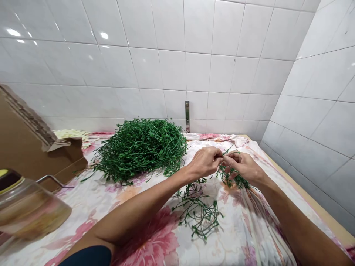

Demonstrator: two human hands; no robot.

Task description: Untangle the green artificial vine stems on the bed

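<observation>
My left hand (205, 161) is closed in a pinch, its fingertips meeting those of my right hand (244, 167). Between them they grip a thin green artificial stem (228, 150), mostly hidden by the fingers. More green stems (235, 180) lie under and beside my right hand. A loose, tangled group of the same stems (201, 216) rests on the cloth nearer to me, below my left wrist. Further back on the left stands a large heap of green artificial stems (144, 149) with small branched tips.
A floral cloth (149, 236) covers the table. At the left are a cardboard box (24, 136), a clear jar (33, 210) with a dark and yellow lid, and pale yellow pieces (70, 133) behind. White tiled walls rise at the back and right; a metal bracket (187, 116) stands against the back one.
</observation>
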